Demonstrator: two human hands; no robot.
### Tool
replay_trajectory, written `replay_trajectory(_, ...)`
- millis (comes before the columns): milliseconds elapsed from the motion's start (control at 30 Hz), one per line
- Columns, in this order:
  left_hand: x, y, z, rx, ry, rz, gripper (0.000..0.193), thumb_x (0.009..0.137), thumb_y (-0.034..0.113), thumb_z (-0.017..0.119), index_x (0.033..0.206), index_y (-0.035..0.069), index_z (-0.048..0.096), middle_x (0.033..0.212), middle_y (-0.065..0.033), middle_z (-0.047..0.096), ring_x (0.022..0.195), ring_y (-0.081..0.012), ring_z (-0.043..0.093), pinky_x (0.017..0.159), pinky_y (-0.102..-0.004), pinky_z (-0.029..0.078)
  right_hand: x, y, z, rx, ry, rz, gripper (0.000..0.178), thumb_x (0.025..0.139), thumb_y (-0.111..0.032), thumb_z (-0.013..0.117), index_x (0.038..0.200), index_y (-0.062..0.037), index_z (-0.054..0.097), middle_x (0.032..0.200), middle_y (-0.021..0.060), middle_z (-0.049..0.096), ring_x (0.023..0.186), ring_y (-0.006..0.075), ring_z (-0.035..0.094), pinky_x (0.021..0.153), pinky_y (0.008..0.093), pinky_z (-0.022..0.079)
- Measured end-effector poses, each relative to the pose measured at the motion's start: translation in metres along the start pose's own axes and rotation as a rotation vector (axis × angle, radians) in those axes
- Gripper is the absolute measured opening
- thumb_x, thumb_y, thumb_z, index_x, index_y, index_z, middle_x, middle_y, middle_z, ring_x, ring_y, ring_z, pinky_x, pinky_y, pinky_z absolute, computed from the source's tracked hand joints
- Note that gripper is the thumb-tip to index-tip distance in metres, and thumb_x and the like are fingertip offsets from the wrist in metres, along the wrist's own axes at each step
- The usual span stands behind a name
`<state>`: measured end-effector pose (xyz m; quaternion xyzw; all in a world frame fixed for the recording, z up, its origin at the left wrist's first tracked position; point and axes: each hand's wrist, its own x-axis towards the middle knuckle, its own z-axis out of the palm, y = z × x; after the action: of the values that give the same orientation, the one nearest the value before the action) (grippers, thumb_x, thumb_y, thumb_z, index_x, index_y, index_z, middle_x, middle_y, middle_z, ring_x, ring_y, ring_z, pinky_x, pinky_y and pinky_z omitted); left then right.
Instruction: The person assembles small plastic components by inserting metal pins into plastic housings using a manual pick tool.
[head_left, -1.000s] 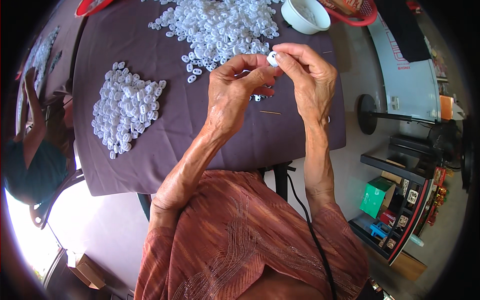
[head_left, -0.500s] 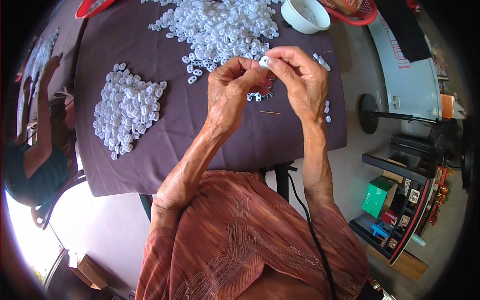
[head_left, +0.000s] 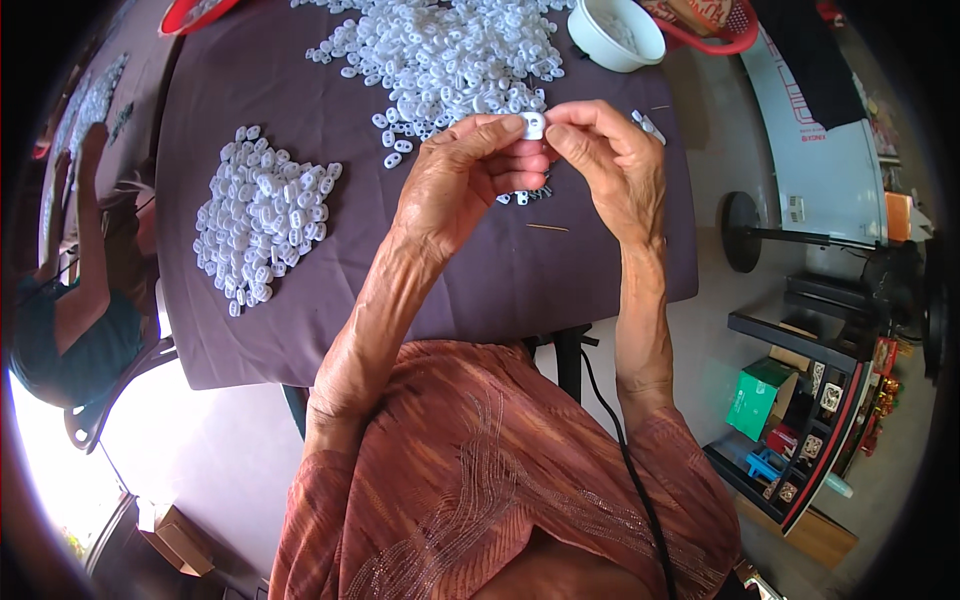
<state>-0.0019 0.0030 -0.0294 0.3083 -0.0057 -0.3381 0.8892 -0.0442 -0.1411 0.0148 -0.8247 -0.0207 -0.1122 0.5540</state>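
My left hand (head_left: 460, 165) pinches a small white oval plastic piece with two dark holes (head_left: 533, 125) between thumb and fingers. Close against the piece's right edge is my right hand (head_left: 615, 165), its thumb and forefinger pressed together. Whatever those fingertips hold is too small to make out. Below the hands, partly hidden, lies a little heap of small metal parts (head_left: 540, 190) with a few white pieces. A large pile of the same white pieces (head_left: 455, 60) spreads beyond my hands, and a smaller pile (head_left: 262, 215) sits to the left.
At the far right of the brown-covered table (head_left: 380, 290) stands a white bowl (head_left: 618, 38) of pieces, beside a red basket (head_left: 735, 35). A thin stick (head_left: 548, 227) lies near my right wrist. Another person (head_left: 85, 290) works at the left. A shelf unit (head_left: 790, 400) stands at the right.
The white piece has been turned so its two holes show. My left fingers have opened out beneath it, and my right fingers have shifted to its right edge.
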Motion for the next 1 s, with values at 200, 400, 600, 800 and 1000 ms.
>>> replay_trajectory(200,-0.006,0.002,0.009,-0.028,-0.007,0.019,0.017,0.085,0.014,0.051,0.090,-0.002,0.055,0.078,-0.0118,0.061,0.068,-0.0199,0.061,0.066,-0.0305,0.052,-0.006,-0.003,0.004,-0.035,0.058,-0.146,0.014,0.079,-0.006,0.060,0.092,0.0013,0.059,0.081,0.0048,0.061,0.075,0.0088,0.056,0.068,0.0212,0.045)
replay_trajectory(400,-0.008,0.001,0.011,-0.059,-0.015,0.029,0.017,0.084,0.011,0.053,0.089,-0.005,0.056,0.079,-0.0121,0.061,0.068,-0.0190,0.062,0.064,-0.0295,0.053,-0.005,-0.006,0.006,-0.069,0.083,-0.208,0.014,0.079,-0.009,0.059,0.089,0.0004,0.060,0.072,0.0073,0.062,0.066,0.0106,0.058,0.060,0.0245,0.046)
replay_trajectory(600,-0.007,-0.007,0.013,0.198,0.132,0.109,0.017,0.081,0.012,0.058,0.087,-0.004,0.059,0.077,-0.0105,0.062,0.069,-0.0172,0.061,0.064,-0.0280,0.051,-0.007,0.001,0.000,-0.159,0.014,0.000,0.013,0.079,-0.007,0.058,0.089,0.0017,0.059,0.075,0.0049,0.061,0.068,0.0068,0.055,0.061,0.0211,0.045)
replay_trajectory(800,-0.010,-0.016,-0.002,0.538,0.089,0.115,0.017,0.081,0.012,0.059,0.089,-0.002,0.061,0.075,-0.0075,0.062,0.068,-0.0126,0.058,0.065,-0.0253,0.048,-0.021,0.017,0.000,-0.071,-0.081,0.074,0.011,0.078,-0.009,0.060,0.085,-0.0004,0.059,0.070,0.0039,0.059,0.064,0.0081,0.053,0.057,0.0225,0.043)
replay_trajectory(1000,-0.007,-0.040,-0.034,0.819,0.051,-0.057,0.022,0.079,0.012,0.060,0.094,-0.003,0.060,0.075,-0.0070,0.062,0.069,-0.0123,0.058,0.065,-0.0248,0.047,-0.053,0.083,-0.021,0.096,0.057,0.380,0.012,0.079,-0.012,0.058,0.085,-0.0028,0.062,0.067,0.0021,0.057,0.057,0.0064,0.052,0.049,0.0196,0.041)
